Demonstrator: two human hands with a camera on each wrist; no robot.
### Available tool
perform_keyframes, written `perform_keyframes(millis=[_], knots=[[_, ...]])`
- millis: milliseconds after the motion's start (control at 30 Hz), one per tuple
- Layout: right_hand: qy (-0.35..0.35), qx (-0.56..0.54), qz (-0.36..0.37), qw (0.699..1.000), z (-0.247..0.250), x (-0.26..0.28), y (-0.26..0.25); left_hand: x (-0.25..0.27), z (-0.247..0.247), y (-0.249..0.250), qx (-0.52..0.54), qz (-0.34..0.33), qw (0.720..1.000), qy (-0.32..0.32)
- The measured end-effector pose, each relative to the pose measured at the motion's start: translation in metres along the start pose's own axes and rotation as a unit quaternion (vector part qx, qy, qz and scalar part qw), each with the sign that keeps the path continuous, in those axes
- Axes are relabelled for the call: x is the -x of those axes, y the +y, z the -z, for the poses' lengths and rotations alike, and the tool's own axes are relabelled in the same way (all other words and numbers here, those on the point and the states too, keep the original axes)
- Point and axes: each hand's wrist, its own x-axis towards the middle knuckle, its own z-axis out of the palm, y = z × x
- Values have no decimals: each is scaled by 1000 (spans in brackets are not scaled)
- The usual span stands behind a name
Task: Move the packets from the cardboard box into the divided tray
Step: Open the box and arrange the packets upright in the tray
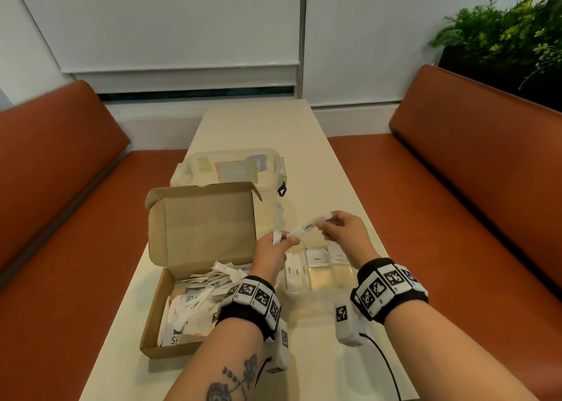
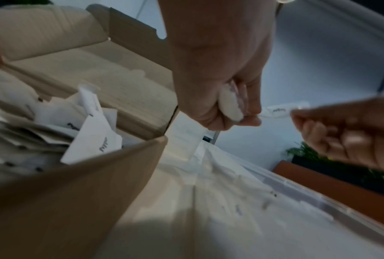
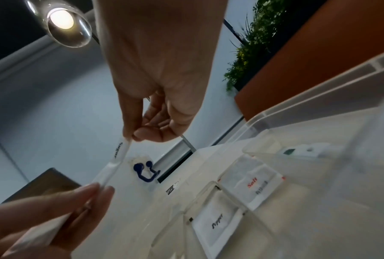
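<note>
An open cardboard box [image 1: 170, 306] full of loose packets [image 1: 194, 303] is set at the table's [image 1: 261, 127] left edge, lid raised. A long sugar stick [image 1: 307, 228] is held in the air above the table, between box and tray. Its left end is pinched by the left hand [image 1: 270, 253], with another white packet [image 2: 229, 105] kept in the curled fingers. Its right end is pinched by the right hand [image 1: 343, 233]. The divided tray [image 1: 349, 274] sits below near the right edge; sugar sticks, a pepper packet [image 3: 217, 222] and a salt packet [image 3: 253, 184] are seen in separate compartments.

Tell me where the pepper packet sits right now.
The pepper packet lies in the divided tray, far middle compartment, between the sugar sticks and the salt packet.
</note>
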Motion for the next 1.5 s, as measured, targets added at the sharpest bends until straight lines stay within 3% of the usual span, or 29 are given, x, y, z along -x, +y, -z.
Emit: perform_keyframes(millis=[200, 333, 467, 567, 800, 1067, 1133, 1267, 1300, 1433, 1500], knots=[[-13, -49, -31, 998, -13, -4, 2, 0, -1, -8, -53, 1, 998, -18], [-33, 122, -49, 991, -20, -10, 12, -7, 2, -15, -86, -32, 993, 73], [-86, 273, -59, 956, -38, -9, 25, -13, 5, -20, -133, -27, 986, 93], [-85, 400, -32, 912, -48, -9, 35, -13, 7, -25, -185, -32, 979, 84], [-112, 444, -2, 889, -57, -7, 45, -14, 9, -25, -232, -39, 969, 80], [-189, 591, 10, 784, -49, -11, 32, -14, 6, -21, -223, -22, 971, 80], [-194, 605, 7, 772, -48, -9, 33, -15, 7, -22, -227, -22, 970, 80], [-195, 592, 8, 782, -46, -5, 32, -15, 7, -23, -225, -32, 970, 84], [-185, 574, 14, 798, -45, -5, 32, -15, 6, -24, -215, -34, 972, 91], [-67, 350, 14, 934, -44, 0, 23, -9, -2, -11, -137, -48, 982, 125], [-81, 207, -30, 975, -41, 5, 15, -9, -7, -3, -73, -62, 990, 104]])
